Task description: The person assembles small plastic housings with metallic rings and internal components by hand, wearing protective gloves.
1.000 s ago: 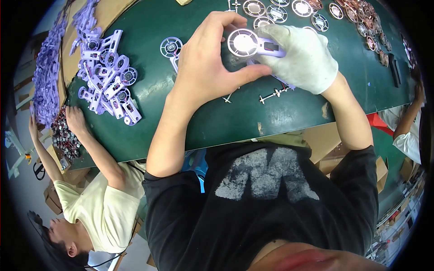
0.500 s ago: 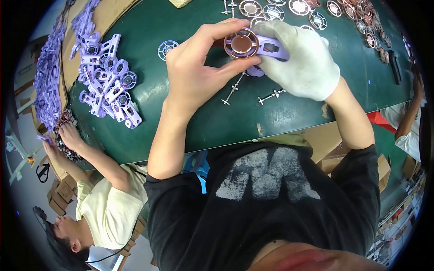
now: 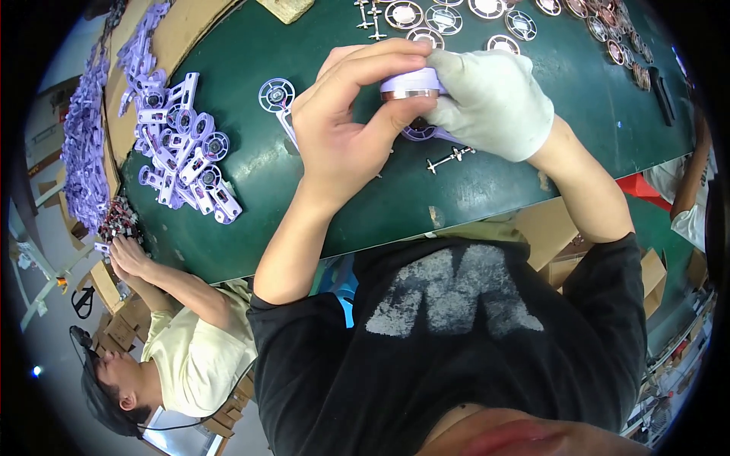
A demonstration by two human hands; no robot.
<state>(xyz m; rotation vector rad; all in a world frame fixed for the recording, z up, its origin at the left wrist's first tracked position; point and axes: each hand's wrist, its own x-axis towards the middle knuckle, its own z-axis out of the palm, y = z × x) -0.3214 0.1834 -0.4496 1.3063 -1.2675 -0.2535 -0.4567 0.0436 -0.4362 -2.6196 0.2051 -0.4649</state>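
My bare left hand (image 3: pixel 342 125) pinches the round end of a purple plastic housing (image 3: pixel 414 80), thumb below and fingers above. A shiny copper-coloured rim runs round that end, which is now seen edge-on. My right hand (image 3: pixel 494 102), in a white glove, is closed round the other end, so most of the housing is hidden. Beneath my hands another purple housing (image 3: pixel 418 133) lies on the green table, partly covered. Left of my left hand lies one more housing with a round spoked head (image 3: pixel 276 96). A small silver cross-shaped metal piece (image 3: pixel 450 158) rests nearer me.
Several round spoked covers (image 3: pixel 443 20) lie at the far side, with more heaped at far right. A pile of purple housings (image 3: pixel 186 148) is at left. A black bar (image 3: pixel 661 96) lies at right. At lower left a co-worker (image 3: pixel 201 357) handles small parts.
The held housing has been tilted: its copper-coloured face pointed up at me before, and now its side shows. My hands have shifted slightly. The left housing's handle has come into view.
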